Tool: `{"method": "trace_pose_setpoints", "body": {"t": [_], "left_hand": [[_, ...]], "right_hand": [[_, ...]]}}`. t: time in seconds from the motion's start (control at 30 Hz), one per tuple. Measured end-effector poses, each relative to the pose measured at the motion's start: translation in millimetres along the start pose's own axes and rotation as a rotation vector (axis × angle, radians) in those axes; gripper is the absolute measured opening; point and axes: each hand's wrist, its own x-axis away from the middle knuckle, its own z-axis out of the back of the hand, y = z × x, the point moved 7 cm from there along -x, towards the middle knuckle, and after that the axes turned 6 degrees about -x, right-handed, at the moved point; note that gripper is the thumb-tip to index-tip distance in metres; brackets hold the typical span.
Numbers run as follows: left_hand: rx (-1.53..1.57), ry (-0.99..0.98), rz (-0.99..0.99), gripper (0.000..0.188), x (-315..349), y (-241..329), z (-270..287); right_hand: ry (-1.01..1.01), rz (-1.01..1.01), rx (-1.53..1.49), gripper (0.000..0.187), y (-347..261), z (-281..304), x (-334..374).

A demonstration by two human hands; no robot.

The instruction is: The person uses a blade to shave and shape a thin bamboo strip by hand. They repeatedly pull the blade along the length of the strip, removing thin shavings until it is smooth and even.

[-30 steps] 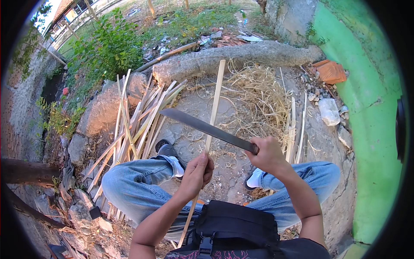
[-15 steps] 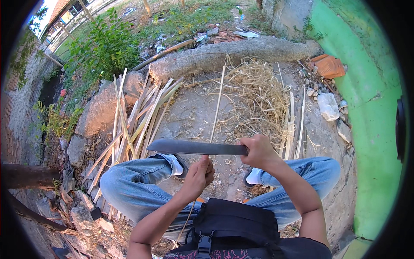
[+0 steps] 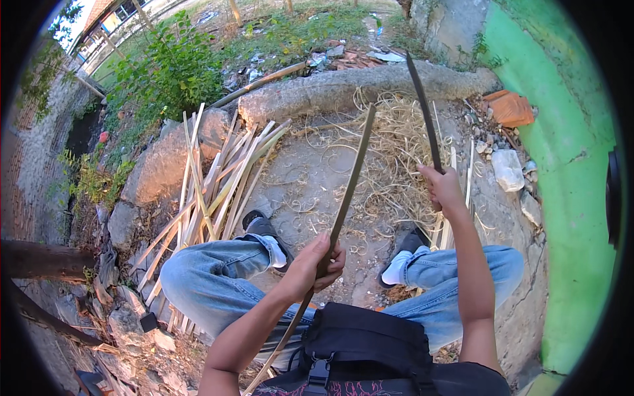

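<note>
My left hand (image 3: 310, 265) is closed around a long, narrow bamboo strip (image 3: 352, 171). The strip slants up and away from me, its dark greenish-brown side showing, and its near end runs down past my left forearm. Farther out and to the right, my right hand (image 3: 444, 190) grips a machete (image 3: 422, 99). Its handle is mostly hidden in my fist. The dark blade points up and away, seen nearly edge-on, and stands apart from the strip. Beneath the machete lies a heap of pale curled shavings (image 3: 396, 142).
Several split strips (image 3: 221, 181) lie piled at the left, with a few more at the right. A low concrete ledge (image 3: 297, 99) crosses the far side. A green wall (image 3: 574, 218) bounds the right. A black bag (image 3: 366, 330) sits at my lap.
The machete has left the strip, swinging from level across it to pointing up at the right. The strip has been raised and now shows a darker side.
</note>
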Motion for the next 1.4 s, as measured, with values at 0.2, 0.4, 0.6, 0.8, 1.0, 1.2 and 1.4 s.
{"method": "trace_pose_setpoints", "body": {"t": [0.2, 0.4, 0.6, 0.8, 1.0, 1.2, 1.4], "left_hand": [[-0.129, 0.026, -0.042, 0.04, -10.1, -0.9, 0.3], [-0.309, -0.123, -0.031, 0.043, -22.9, -10.1, -21.2], [-0.458, -0.156, 0.037, 0.044, -16.0, -18.1, -12.6], [-0.522, -0.419, 0.223, 0.034, 4.5, -28.1, -30.5], [-0.327, -0.131, 0.21, 0.033, -3.1, -15.3, -13.0], [0.158, 0.058, 0.19, 0.034, -9.6, -17.7, 7.9], [0.12, 0.174, 0.173, 0.033, -11.7, -23.8, 16.2]], "right_hand": [[-0.311, -0.109, -0.294, 0.034, -15.8, -68.8, 70.2], [-0.397, -0.137, -0.361, 0.024, -10.4, -77.0, 69.9], [-0.03, 0.0, -0.456, 0.024, -21.8, -1.0, 28.3], [0.099, 0.027, -0.513, 0.029, -22.0, 35.7, 13.0], [0.041, -0.028, -0.287, 0.04, -9.2, 20.8, 19.2], [-0.13, 0.378, 0.623, 0.038, -33.1, -39.6, 72.4], [-0.356, 0.573, 0.818, 0.022, -11.9, -93.5, 117.9]]}}
